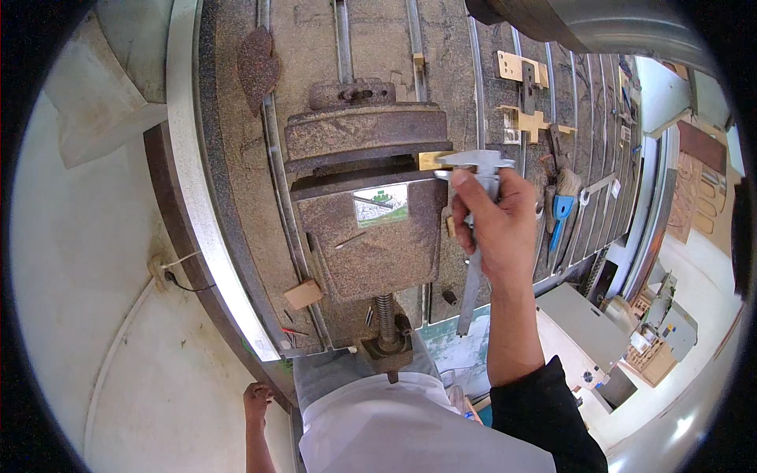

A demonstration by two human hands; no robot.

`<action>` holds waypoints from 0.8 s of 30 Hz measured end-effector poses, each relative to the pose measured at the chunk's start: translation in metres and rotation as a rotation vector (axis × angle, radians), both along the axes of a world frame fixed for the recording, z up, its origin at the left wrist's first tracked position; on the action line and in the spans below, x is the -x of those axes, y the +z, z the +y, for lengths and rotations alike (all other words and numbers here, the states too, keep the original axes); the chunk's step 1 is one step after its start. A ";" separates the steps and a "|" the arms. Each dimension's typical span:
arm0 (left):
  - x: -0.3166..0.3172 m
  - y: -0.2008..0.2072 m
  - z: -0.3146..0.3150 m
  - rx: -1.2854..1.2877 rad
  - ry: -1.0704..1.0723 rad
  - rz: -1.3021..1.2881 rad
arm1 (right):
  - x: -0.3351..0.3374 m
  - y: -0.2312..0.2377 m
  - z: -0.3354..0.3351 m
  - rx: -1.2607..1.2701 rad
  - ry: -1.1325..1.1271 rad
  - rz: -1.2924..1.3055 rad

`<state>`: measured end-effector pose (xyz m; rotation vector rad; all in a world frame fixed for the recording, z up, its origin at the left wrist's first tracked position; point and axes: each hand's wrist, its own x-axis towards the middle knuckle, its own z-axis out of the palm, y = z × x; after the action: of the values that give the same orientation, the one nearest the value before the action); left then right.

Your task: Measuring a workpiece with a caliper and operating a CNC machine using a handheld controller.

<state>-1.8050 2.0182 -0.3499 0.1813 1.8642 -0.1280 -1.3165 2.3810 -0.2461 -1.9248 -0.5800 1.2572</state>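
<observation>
My right hand point(493, 217) grips a metal vernier caliper point(471, 288), its long beam slanting down toward me. The caliper's jaws are at the right end of a small brass block point(432, 161); whether they touch it I cannot tell. That block sits between the jaws of a large machine vise point(367, 272) covered in metal chips. Away from the work, my left hand point(257, 400) is low at the left, its fingers loosely curled with nothing visible in them. A small shiny plate with a green mark point(381, 206) and a thin pin point(351, 240) lie on the vise.
The chip-covered slotted machine table point(236, 189) holds brass-coloured plates point(522, 69), a blue-handled brush point(562, 209) and a wrench point(599, 188) at right. A wooden block point(303, 295) lies left of the vise screw point(384, 319). A grey machine part point(623, 24) overhangs the upper right.
</observation>
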 end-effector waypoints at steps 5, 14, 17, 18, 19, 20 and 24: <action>0.007 -0.001 -0.002 -0.002 -0.033 0.015 | -0.006 -0.002 -0.003 -0.005 0.008 0.009; 0.000 0.005 0.004 0.020 -0.014 0.020 | -0.003 -0.002 -0.002 -0.041 0.001 -0.020; 0.005 0.003 -0.002 0.013 0.006 0.003 | -0.002 -0.004 -0.003 -0.049 -0.013 -0.017; 0.007 0.002 -0.003 0.011 -0.003 0.000 | -0.003 -0.005 -0.004 -0.048 -0.014 -0.015; 0.008 0.002 -0.004 0.008 -0.012 -0.003 | -0.005 -0.006 -0.004 -0.052 -0.013 -0.021; 0.006 0.004 -0.001 0.009 -0.012 -0.002 | -0.007 -0.007 -0.005 -0.055 -0.013 -0.028; 0.006 0.005 -0.004 0.001 -0.009 0.010 | -0.006 -0.006 -0.006 -0.051 -0.019 -0.069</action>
<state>-1.8112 2.0146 -0.3447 0.1886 1.8729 -0.1368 -1.3109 2.3749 -0.2523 -1.9324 -0.6219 1.1572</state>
